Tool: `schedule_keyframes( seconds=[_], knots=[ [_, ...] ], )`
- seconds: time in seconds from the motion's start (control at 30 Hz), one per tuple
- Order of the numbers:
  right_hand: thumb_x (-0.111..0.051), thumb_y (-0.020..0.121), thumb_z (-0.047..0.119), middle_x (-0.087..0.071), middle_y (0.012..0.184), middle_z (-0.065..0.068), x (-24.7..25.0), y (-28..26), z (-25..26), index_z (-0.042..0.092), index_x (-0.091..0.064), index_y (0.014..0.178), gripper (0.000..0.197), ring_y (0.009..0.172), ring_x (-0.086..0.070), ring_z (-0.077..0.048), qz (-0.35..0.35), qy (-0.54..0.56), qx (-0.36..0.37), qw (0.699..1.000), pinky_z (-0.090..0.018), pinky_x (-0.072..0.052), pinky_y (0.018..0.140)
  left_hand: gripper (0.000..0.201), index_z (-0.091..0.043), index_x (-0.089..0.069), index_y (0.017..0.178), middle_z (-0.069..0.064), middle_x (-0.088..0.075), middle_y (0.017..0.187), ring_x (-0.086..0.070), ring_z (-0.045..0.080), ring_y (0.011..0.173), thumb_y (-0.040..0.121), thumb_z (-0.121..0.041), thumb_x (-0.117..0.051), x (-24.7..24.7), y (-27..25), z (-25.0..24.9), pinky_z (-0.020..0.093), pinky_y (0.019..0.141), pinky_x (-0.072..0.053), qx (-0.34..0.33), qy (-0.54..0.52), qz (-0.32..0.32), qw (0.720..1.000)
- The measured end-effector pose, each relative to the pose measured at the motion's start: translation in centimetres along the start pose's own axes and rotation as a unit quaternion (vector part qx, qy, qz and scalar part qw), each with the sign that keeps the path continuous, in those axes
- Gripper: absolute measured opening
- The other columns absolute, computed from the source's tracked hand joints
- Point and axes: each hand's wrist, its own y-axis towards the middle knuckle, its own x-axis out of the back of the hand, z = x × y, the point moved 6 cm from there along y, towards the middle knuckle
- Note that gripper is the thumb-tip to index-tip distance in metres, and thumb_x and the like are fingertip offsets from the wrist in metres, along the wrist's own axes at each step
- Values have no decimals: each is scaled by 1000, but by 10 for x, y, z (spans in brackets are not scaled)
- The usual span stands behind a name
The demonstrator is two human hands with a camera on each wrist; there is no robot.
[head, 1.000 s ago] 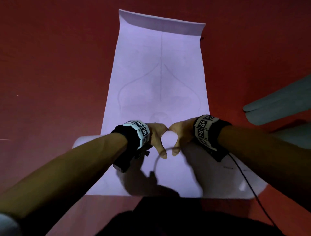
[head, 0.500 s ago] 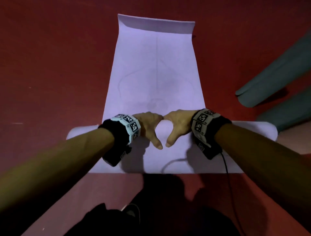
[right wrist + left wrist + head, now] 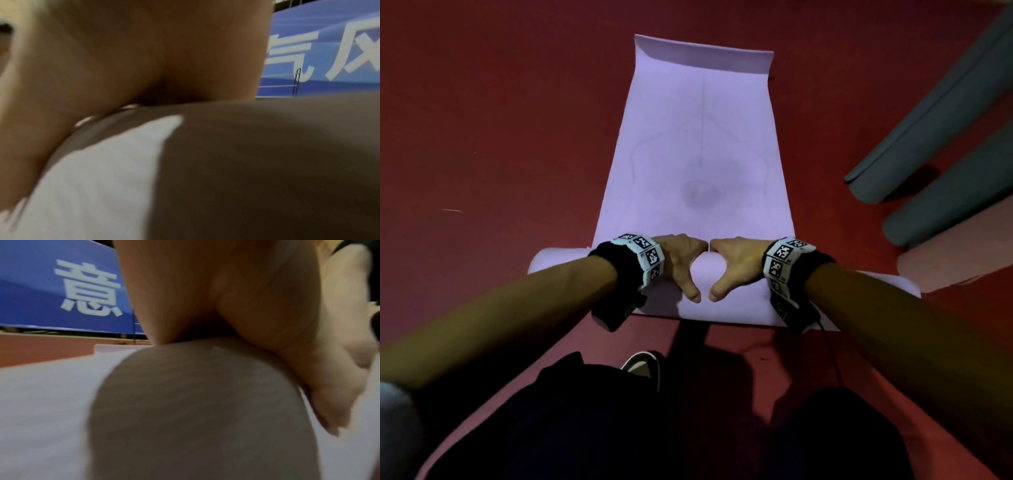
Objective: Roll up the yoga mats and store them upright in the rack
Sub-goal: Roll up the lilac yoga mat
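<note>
A lilac yoga mat lies flat on the red floor, stretching away from me. Its near end is wound into a thick roll lying crosswise. My left hand and right hand press side by side on top of the roll's middle. Their thumbs point back toward me and their fingers drape over the far side, out of sight. In the left wrist view the palm lies on the roll. The right wrist view shows the same: the palm rests on the roll.
Two grey-green rolled mats lie on the red floor to the right, with a pink mat nearer me. My shoe and a black cable are just behind the roll. A blue banner stands far ahead.
Both hands have pushed the roll forward along the mat. The roll has grown thicker and the flat stretch ahead is shorter. My shoe has come into view.
</note>
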Motion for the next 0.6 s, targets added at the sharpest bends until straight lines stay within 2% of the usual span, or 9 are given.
schedule_keyframes(
  seconds=[0.1,0.17,0.23,0.33,0.4,0.5,0.6],
  knots=[
    [-87,55,60,-63,114,6,-17,11,0,26,-53,120,80,99,-61,-17,-2,-1,4,1000,-37,-54,89,81,-22,-55,133,-3,-67,119,-63,18,110,63,-41,-91,-21,10,10,36,95,-53,14,-36,39,999],
    [-88,50,66,-63,110,7,-34,13,1,25,-54,121,88,98,-62,-17,13,-3,2,1000,-37,-55,88,79,-22,-57,132,-5,-67,119,-62,14,107,63,-40,-92,-39,12,12,31,92,-51,16,-56,63,996],
    [-87,43,71,-65,105,8,-56,15,3,25,-57,117,92,94,-64,-16,39,-5,-1,999,-36,-57,87,77,-22,-59,129,-7,-68,116,-62,12,103,62,-42,-92,-58,11,10,27,87,-49,13,-59,80,995],
    [-86,35,74,-69,103,9,-89,19,0,28,-62,117,97,92,-65,-15,64,1,-5,998,-36,-57,88,78,-21,-60,124,-5,-69,113,-64,15,103,59,-50,-91,-90,11,8,32,91,-54,14,-31,88,996],
    [-86,38,72,-68,107,8,-111,21,-2,27,-60,122,99,95,-65,-15,74,6,-1,997,-35,-57,89,78,-19,-60,123,-3,-70,112,-65,16,103,60,-52,-89,-112,12,7,30,90,-54,9,-13,94,995],
    [-86,48,65,-67,110,8,-131,23,-3,27,-58,125,91,98,-64,-15,75,20,6,997,-35,-56,89,78,-19,-52,122,-6,-65,105,-63,16,95,61,-52,-88,-126,6,7,27,78,-49,18,-9,83,996],
    [-86,52,60,-67,113,7,-140,28,-10,27,-59,126,85,99,-65,-17,84,37,-2,996,-36,-56,89,80,-24,-44,119,-7,-61,99,-60,18,87,59,-54,-87,-130,2,14,33,75,-50,23,-19,66,997]
  ],
)
